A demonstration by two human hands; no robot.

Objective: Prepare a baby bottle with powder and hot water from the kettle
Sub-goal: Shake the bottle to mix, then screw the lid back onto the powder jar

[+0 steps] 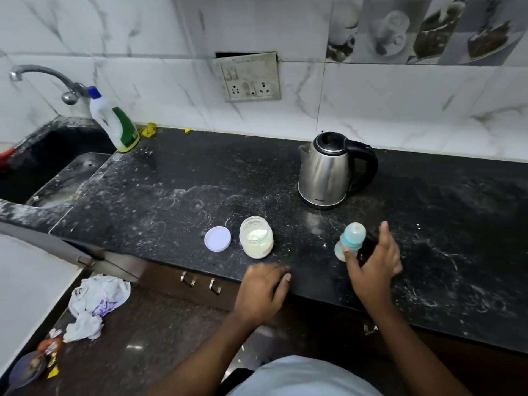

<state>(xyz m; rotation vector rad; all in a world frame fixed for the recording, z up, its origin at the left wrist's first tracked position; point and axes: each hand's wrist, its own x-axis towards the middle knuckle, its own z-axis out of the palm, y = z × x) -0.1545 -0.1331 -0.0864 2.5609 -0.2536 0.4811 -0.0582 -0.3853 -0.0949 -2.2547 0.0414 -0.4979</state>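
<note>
A baby bottle (351,240) with a teal cap stands upright on the black countertop (177,190). My right hand (374,258) is spread open right beside it, thumb at its base, fingers behind it, not gripping. An open clear jar (256,237) holding pale powder stands to the left, its white lid (217,238) lying flat next to it. A steel kettle (328,170) with a black handle sits further back, lid down. My left hand (264,290) rests on the counter's front edge, fingers loosely curled, holding nothing.
A sink (43,155) with a tap (43,78) lies at the far left, a white detergent bottle (114,121) beside it. A wall socket panel (248,77) is above the counter. Crumpled bags (94,301) and litter lie on the floor below.
</note>
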